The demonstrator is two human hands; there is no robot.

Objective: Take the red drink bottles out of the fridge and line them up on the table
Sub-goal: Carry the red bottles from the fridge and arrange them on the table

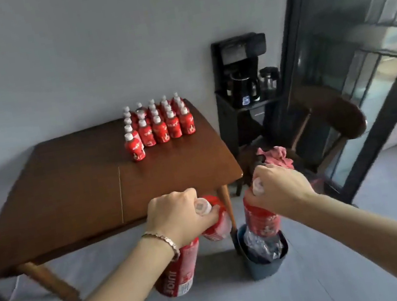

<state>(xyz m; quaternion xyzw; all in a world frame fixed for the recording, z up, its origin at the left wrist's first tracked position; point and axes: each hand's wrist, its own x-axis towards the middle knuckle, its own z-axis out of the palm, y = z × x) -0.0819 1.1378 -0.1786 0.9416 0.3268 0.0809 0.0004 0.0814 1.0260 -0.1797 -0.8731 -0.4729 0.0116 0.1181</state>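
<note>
Several red drink bottles (158, 124) with white caps stand in rows at the far right of the brown wooden table (74, 188). My left hand (179, 214) grips two red bottles by their necks: one (179, 273) hangs down under my wrist, the other (216, 220) tilts to the right. My right hand (278, 186) grips the neck of a third red bottle (261, 219), which hangs upright. Both hands are in front of the table's near right corner, above the floor. The fridge is out of view.
A blue bin (265, 263) with crumpled plastic stands on the floor by the table leg, under my right hand. A dark chair (330, 121) with a pink cloth (276, 156) is to the right. A black stand with a kettle (244, 86) is by the wall.
</note>
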